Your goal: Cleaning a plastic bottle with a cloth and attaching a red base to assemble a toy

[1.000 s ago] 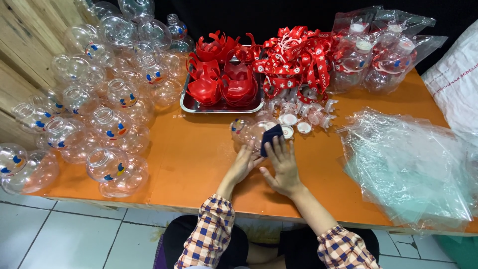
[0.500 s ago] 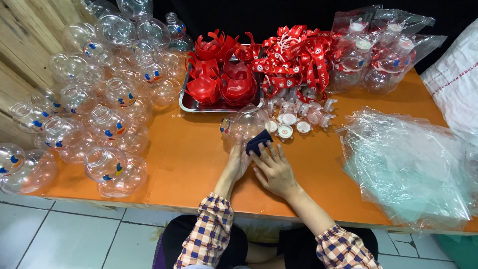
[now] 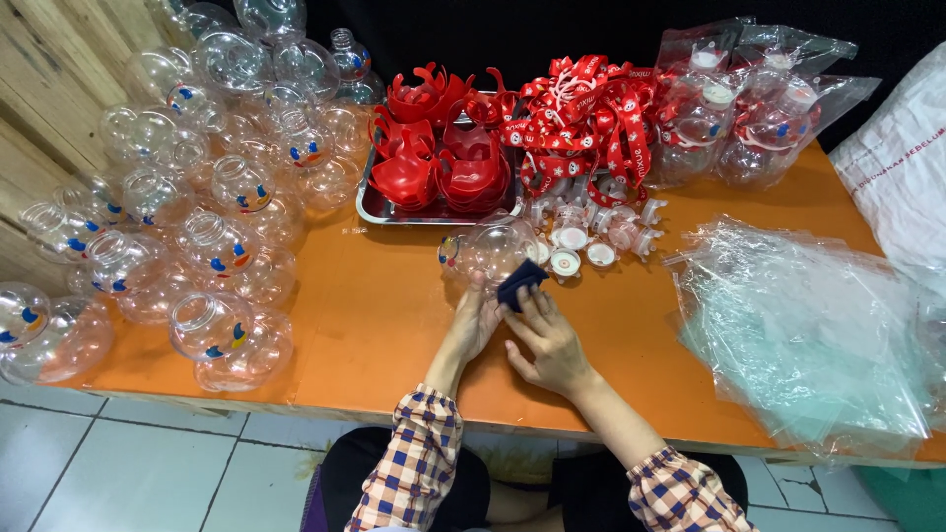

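Two bare hands meet near the middle of the orange surface, both in checked sleeves. The left hand is cupped against the near side of a clear round plastic jar that lies tipped on the surface, its grip half closed around the jar's lower curve. The right hand pinches a small dark blue cloth between thumb and fingertips, a tight grip, with the cloth pressed to the jar's right flank; whether the cloth reaches inside the jar's mouth is hard to tell from above. Just beyond the right hand's grip lies a cluster of small clear and white caps. Farther out, straight past both hands, a steel tray carries stacked red plastic parts, and beside it to the right sits a heap of red ribbons with white print. Beyond that, further right, stand clear bags holding finished jars. Well to the right of the right hand spreads a loose pile of empty clear plastic bags, and past it, at the frame's edge, a white sack with red lettering. Well to the left of the left hand a big mound of clear round jars with blue and orange marks crowds that end of the surface.
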